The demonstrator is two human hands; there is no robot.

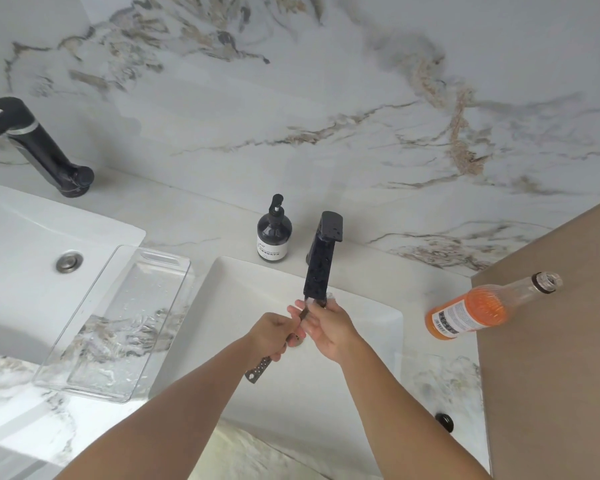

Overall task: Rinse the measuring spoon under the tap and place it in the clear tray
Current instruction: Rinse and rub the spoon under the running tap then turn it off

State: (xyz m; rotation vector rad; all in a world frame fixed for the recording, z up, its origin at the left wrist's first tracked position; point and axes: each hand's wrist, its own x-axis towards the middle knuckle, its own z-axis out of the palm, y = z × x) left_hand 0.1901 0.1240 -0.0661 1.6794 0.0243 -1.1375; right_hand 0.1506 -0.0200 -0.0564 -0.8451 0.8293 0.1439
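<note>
A metal measuring spoon with a perforated handle is gripped in my left hand over the white sink. Its handle end sticks out below my fist, and its bowl end is hidden under the spout of the black tap. My right hand is curled around the spoon's upper end right beneath the spout, fingers wet. The clear tray lies to the left of the sink on the marble counter, with water drops inside it and nothing else.
A dark soap pump bottle stands behind the sink beside the tap. An orange-filled glass bottle stands at the right by a brown panel. A second sink with a black tap lies at the left.
</note>
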